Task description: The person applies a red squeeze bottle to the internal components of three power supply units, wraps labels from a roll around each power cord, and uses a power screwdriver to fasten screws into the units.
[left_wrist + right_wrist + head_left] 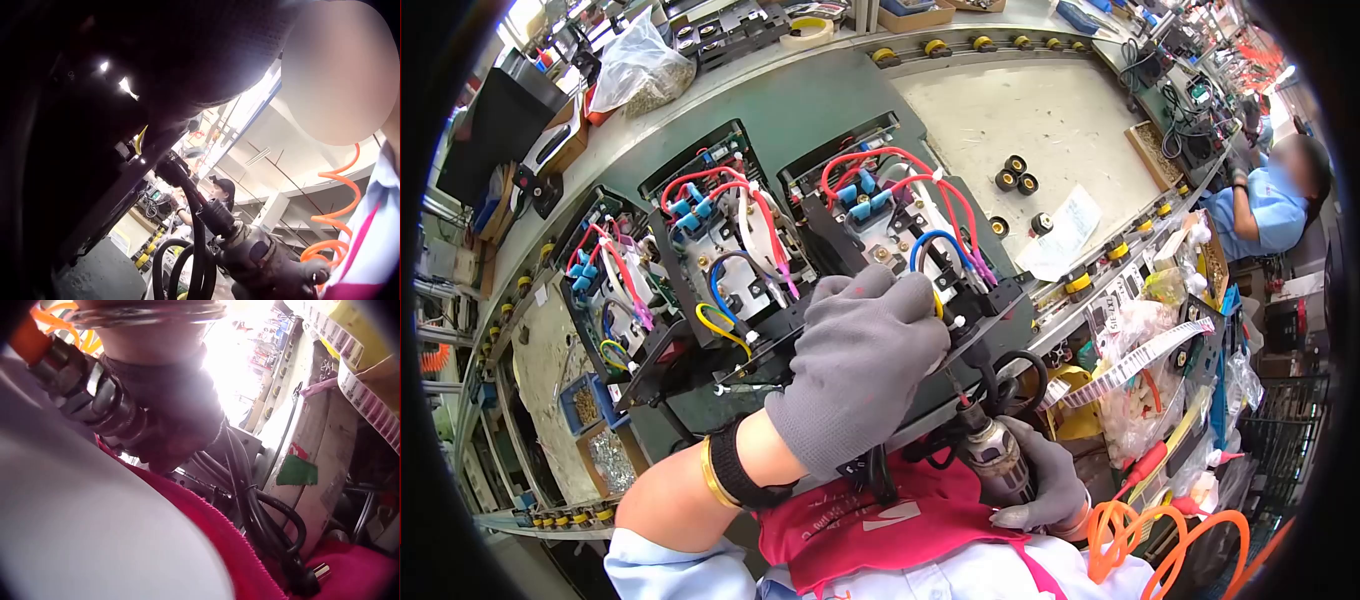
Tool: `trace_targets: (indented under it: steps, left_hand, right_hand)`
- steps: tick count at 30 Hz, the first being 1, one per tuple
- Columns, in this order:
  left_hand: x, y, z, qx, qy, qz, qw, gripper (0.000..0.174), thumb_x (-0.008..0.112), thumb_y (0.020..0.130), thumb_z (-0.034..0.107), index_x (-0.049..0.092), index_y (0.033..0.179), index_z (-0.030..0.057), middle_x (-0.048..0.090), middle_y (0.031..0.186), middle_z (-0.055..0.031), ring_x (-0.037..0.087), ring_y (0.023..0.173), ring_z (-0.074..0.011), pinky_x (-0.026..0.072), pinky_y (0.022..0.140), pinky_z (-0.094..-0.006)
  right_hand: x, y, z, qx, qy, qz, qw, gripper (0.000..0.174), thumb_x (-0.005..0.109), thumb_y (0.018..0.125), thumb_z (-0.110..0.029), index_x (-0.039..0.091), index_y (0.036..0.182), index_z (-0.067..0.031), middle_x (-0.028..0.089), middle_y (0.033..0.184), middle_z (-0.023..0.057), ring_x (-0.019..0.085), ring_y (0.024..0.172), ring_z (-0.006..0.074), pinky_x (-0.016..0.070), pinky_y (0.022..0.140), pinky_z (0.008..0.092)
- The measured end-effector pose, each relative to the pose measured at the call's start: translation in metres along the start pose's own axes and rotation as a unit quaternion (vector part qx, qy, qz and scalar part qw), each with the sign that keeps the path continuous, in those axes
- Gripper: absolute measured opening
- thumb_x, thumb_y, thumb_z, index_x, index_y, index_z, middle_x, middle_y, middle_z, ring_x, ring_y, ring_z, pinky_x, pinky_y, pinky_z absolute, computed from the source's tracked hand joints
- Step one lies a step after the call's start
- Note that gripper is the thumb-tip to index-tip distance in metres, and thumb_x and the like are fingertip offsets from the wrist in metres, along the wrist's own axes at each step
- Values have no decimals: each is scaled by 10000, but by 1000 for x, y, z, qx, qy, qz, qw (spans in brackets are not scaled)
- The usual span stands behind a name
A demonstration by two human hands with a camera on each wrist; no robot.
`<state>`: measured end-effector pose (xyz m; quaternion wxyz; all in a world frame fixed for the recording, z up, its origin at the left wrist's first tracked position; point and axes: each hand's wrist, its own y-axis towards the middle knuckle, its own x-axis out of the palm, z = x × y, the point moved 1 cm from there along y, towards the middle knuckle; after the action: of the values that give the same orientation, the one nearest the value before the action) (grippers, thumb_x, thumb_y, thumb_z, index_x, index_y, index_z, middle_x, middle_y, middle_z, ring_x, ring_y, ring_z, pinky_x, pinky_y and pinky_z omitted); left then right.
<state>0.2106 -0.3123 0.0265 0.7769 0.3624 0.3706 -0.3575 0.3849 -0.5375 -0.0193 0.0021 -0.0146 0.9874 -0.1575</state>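
Three black-cased electrical units with red, blue and yellow wires stand side by side: a left one (615,290), a middle one (725,240) and a right one (880,190). My left hand (860,365), in a grey glove, has curled fingers at the front edge of the right unit, near its yellow wire; I cannot tell what the fingertips hold. My gloved right hand (1052,478) grips a metal air screwdriver (997,455). The tool's bit angles up toward the unit's front, just beside the left hand. Black cables (250,506) hang close to the right hand.
A coiled orange air hose (1185,545) lies at the right. Several black rollers (1015,175) and a paper sheet (1068,232) lie on the pale board. Bins of small parts (590,400) stand left. Plastic bags and a label strip (1140,365) crowd the right side. Another person (1270,205) sits beyond.
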Motion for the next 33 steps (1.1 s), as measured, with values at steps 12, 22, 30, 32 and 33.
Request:
trace_targets:
  steps: [12, 22, 30, 32, 33]
  left_hand:
    - [7, 0, -2, 9, -8, 19, 1000, 132, 717, 686, 89, 681, 804, 137, 546, 827, -33, 562, 824, -255, 423, 672, -420]
    - [-6, 3, -3, 6, -32, -113, 993, 156, 622, 677, 85, 645, 827, 47, 557, 973, -108, 564, 982, -303, 459, 841, -430]
    - [-11, 3, -8, 45, -46, -134, 989, 235, 627, 756, 62, 682, 984, 67, 563, 967, -119, 577, 936, -312, 454, 747, -430]
    - [-16, 6, -9, 54, -65, -170, 982, 262, 616, 770, 48, 671, 1027, 42, 559, 989, -143, 582, 950, -329, 464, 757, -433]
    - [-19, 8, -9, 57, -73, -193, 977, 277, 608, 778, 39, 665, 1049, 31, 556, 1001, -154, 584, 956, -339, 470, 764, -433]
  right_hand:
    - [4, -2, 4, 6, 31, 16, 999, 1061, 892, 630, -306, 338, 1430, 120, 592, 1250, 154, 572, 1137, 186, 410, 1015, 311]
    - [8, -5, 7, 15, 72, 30, 997, 1066, 900, 626, -272, 328, 1437, 120, 590, 1263, 154, 565, 1155, 186, 393, 1032, 312]
    - [8, -4, 5, 25, 70, 33, 997, 1076, 901, 610, -322, 353, 1421, 126, 586, 1259, 160, 549, 1171, 197, 375, 1049, 324]
    - [8, -4, 6, 21, 65, 37, 997, 1081, 900, 604, -335, 359, 1417, 127, 586, 1257, 160, 549, 1168, 197, 376, 1047, 324]
    - [9, -4, 6, 22, 66, 38, 997, 1078, 899, 605, -337, 361, 1415, 127, 587, 1255, 161, 549, 1167, 197, 375, 1047, 323]
